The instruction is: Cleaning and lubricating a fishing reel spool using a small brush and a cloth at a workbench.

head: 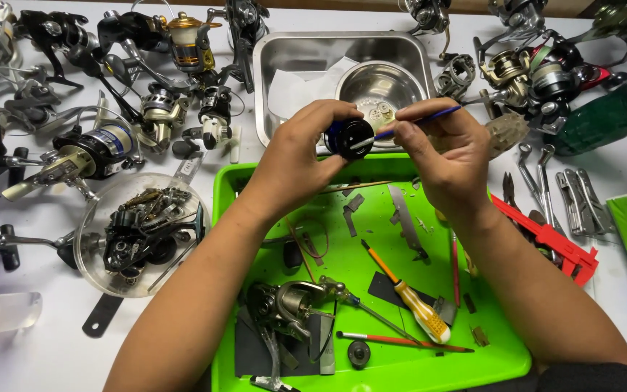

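- Small black reel part (348, 138), hard and probably slick, sits above the green tray (234, 196).
- My left hand (300, 149) pinches its rim.
- My right hand (444, 149) pinches a thin blue brush (429, 116), tip touching it.

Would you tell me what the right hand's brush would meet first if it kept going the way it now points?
The right hand aims its thin blue brush leftward at the dark round reel part in the left hand. The white tip already seems to touch that part's face, though depth is hard to judge.
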